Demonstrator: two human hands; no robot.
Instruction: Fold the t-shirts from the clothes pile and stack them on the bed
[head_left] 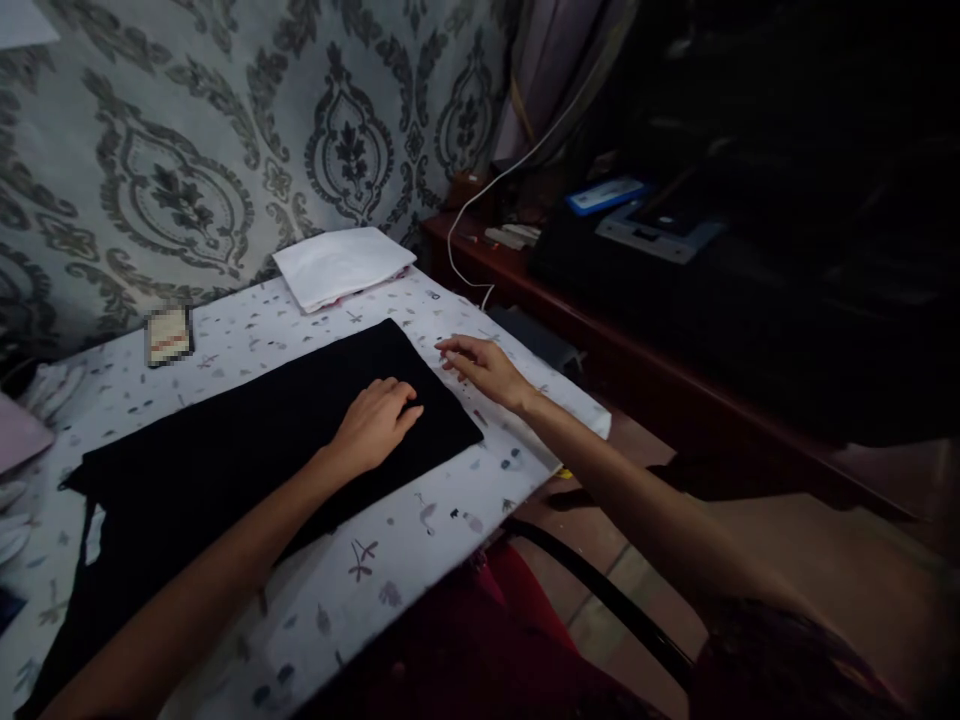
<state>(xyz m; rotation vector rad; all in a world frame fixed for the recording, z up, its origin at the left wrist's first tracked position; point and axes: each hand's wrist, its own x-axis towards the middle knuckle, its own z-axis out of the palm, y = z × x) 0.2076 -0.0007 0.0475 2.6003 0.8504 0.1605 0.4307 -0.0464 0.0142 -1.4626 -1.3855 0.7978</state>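
Left hand (375, 422), loosely spread, rests on black cloth (247, 430); right hand (491, 372), half-open, near table's (405, 545) right edge; flat palm advised

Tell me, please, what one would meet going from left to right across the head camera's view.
Pink item, white tag on the black cloth, small rectangular item with dark edges, left hand on that cloth, right hand, flat blue-and-white packet.

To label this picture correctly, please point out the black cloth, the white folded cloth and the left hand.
Black cloth (251, 430), head view, flat middle.
White folded cloth (345, 263), head view, top face.
Left hand (369, 425), head view, back of hand.
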